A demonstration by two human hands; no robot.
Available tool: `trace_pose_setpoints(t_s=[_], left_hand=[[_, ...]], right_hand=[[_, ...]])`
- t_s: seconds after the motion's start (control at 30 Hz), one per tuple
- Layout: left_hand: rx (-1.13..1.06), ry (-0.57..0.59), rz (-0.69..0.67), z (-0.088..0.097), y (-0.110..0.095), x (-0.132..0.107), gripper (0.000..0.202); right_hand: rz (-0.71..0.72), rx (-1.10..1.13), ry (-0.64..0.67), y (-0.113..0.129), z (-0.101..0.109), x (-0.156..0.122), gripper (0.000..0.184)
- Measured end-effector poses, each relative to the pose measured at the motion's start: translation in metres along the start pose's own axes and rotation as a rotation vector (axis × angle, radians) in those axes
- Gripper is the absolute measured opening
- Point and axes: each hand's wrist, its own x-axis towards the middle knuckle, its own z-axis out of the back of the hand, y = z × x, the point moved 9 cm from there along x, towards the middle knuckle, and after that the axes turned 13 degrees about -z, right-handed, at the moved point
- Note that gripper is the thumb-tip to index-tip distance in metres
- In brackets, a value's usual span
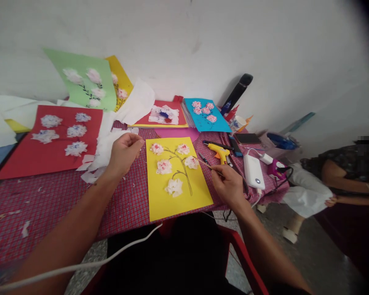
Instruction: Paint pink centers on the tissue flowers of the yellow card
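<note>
Head view: right hand (228, 185) pinches a thin wooden stick (207, 164), tip over the yellow card (160, 200); left hand (124, 153), loosely curled, holds nothing visible.

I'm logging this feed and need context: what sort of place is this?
Probably an indoor papercraft workspace: a tissue-flower picture on yellow card, a yellow hot glue gun, and a checked tablecloth strewn with paper scraps.

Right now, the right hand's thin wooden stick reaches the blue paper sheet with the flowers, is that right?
Not the blue sheet: the right hand holds the thin wooden stick so that it reaches the edge of the yellow sheet with the flowers, as the head view shows.
</note>
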Motion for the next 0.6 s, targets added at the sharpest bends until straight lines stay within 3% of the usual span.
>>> trace_pose_setpoints(t_s=[0.6], left_hand=[[-0.022,0.007,0.004,0.000,0.001,0.000,0.012]], right_hand=[[0.062,-0.100,0.081,0.011,-0.015,0.022,0.014]])
